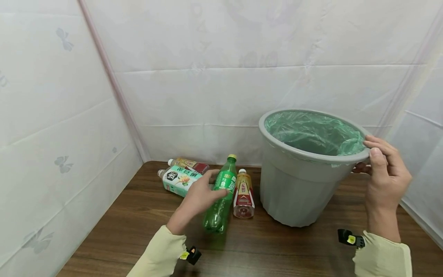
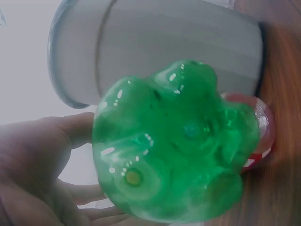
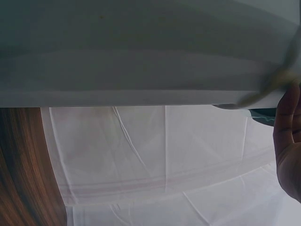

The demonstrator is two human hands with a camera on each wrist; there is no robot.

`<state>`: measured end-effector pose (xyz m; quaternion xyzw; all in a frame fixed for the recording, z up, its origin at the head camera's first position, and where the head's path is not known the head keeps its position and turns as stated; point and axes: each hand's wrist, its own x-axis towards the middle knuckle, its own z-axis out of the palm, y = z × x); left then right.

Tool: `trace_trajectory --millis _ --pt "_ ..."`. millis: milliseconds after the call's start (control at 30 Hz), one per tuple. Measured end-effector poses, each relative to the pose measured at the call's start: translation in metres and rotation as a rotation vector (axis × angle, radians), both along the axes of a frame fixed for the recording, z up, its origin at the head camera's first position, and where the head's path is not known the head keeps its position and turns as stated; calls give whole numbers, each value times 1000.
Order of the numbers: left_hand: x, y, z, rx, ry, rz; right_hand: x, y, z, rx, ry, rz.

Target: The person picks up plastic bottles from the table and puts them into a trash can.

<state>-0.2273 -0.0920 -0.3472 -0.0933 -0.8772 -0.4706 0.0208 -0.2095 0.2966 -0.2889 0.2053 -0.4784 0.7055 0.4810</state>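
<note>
My left hand (image 1: 202,194) grips a green plastic bottle (image 1: 225,181) with a yellow cap, thumb on the near side. The bottle leans, cap away from me, and its knobbly base (image 2: 174,146) fills the middle of the left wrist view. On the right, my right hand (image 1: 387,173) holds the rim of a grey bin (image 1: 294,192), thumb outside and fingers over the edge. A crumpled green plastic liner (image 1: 311,129) lines the bin. Right of the green bottle lies a red-and-gold-labelled drink bottle (image 1: 243,194).
Left of my left hand lie a bottle with a mint-green label (image 1: 180,181) and, behind it, another red-and-gold-labelled bottle (image 1: 190,164). Everything rests on a dark wooden table (image 1: 138,215). White sheeting (image 1: 194,96) encloses the back and sides.
</note>
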Motion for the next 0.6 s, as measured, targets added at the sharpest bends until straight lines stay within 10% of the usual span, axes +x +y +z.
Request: trace_trajectory --millis 600 --pt "5 11 19 344 -87 -78 -1 1 -3 24 1 1"
